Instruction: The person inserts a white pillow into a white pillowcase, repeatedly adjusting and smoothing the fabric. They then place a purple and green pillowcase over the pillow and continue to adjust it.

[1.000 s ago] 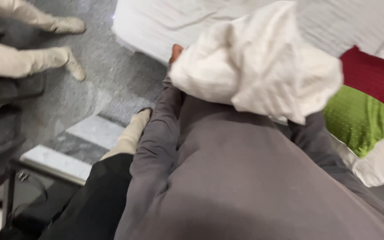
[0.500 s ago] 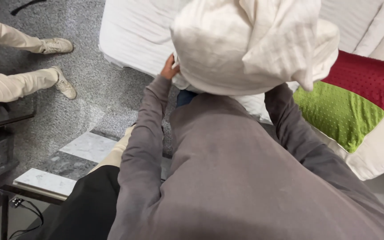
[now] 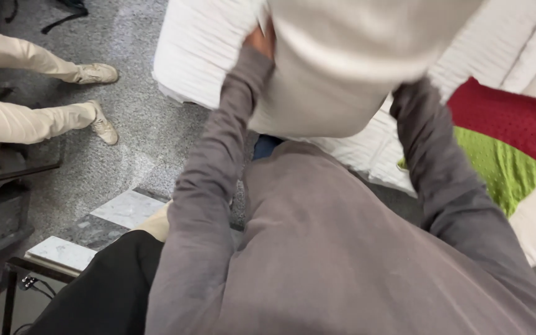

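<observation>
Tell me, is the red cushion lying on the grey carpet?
No, the red cushion rests on the white bed beside a green cushion, not on the carpet.

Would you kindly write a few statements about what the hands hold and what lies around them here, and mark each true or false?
1. The left hand grips the edge of a cream-white pillow held up in front of the person. True.
2. The right hand shows plainly on top of the pillow. False: it is hidden behind the pillow; only the grey sleeve reaches up to it.
3. A red cushion and a green cushion lie at the right. True.
4. The bed below the pillow has a black cover. False: its cover is white.
5. Another person's legs in beige trousers show at the left. True.
</observation>
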